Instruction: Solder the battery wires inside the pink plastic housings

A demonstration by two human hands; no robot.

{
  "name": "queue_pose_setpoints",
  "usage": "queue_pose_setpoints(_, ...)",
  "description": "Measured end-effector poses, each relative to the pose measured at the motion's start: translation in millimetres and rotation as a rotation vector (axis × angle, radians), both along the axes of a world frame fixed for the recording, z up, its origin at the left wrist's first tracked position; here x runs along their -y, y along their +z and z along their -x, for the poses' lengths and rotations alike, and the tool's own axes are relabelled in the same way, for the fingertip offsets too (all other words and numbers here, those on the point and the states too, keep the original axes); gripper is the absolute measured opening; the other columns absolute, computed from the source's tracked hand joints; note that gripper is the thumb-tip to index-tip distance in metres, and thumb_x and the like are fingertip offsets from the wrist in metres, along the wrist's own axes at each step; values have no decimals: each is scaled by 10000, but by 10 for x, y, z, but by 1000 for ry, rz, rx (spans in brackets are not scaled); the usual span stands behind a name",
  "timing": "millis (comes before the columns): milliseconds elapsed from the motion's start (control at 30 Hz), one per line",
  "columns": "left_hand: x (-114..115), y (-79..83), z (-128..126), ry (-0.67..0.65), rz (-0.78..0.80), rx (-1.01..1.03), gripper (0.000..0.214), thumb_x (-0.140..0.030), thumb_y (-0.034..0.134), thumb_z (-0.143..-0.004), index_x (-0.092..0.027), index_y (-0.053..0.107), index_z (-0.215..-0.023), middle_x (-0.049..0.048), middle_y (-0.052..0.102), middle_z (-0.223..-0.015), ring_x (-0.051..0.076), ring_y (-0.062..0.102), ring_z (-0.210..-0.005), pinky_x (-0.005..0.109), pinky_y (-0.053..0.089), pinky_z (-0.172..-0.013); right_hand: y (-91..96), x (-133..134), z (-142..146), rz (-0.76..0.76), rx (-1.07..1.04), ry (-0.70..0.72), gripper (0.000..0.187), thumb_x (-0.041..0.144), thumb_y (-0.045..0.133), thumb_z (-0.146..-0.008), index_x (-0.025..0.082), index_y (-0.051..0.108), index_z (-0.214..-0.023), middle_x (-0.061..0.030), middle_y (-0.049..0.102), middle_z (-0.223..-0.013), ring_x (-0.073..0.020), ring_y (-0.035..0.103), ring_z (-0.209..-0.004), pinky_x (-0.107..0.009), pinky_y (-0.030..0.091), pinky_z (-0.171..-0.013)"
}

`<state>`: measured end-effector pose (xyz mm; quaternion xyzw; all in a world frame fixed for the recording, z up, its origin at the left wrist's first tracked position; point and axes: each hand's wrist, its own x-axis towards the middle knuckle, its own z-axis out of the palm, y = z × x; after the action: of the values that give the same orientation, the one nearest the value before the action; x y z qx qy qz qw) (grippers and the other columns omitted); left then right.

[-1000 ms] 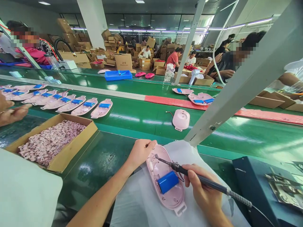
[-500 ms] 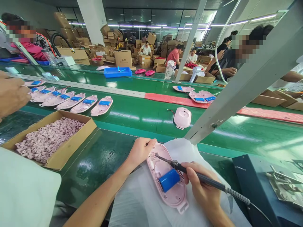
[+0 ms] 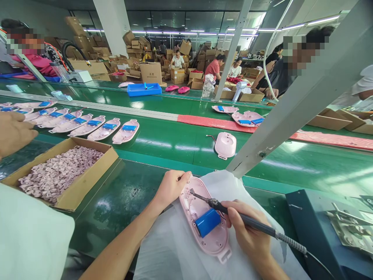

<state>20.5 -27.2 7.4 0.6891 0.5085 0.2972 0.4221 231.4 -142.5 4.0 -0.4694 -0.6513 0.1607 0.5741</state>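
1. Gripping a soldering iron (image 3: 247, 219) in the clenched right hand (image 3: 247, 241), its tip just over the upper end of a pink plastic housing (image 3: 212, 245).
2. The left hand (image 3: 171, 188) clasps the housing's top edge.
3. The housing lies between both hands at bottom centre, on a white plastic sheet (image 3: 166, 249), with a blue battery (image 3: 207, 222) seated inside.

- Housing shell (image 3: 217, 242): pink plastic, smooth, low sheen
- Soldering iron (image 3: 247, 219): matt black handle, metal tip
- Battery (image 3: 207, 222): glossy blue wrap
- Sheet (image 3: 171, 243): white, crinkled plastic film
- Conveyor belt (image 3: 125, 202): glossy green
- Carton (image 3: 87, 181): matt brown cardboard
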Motion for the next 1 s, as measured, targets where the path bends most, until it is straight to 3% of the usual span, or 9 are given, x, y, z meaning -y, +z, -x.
queue_pose_setpoints(1000,7,11,0,2,12,-19,509,-608,428,-895,-228,272,-594,-30,214,-637,125,249,-635,306,176,-600,-36,24,-24,-4,-15,18,174,251,636,-1033,241,798,-970,55,648,-562,-122,617,-455,-221,510,-470)
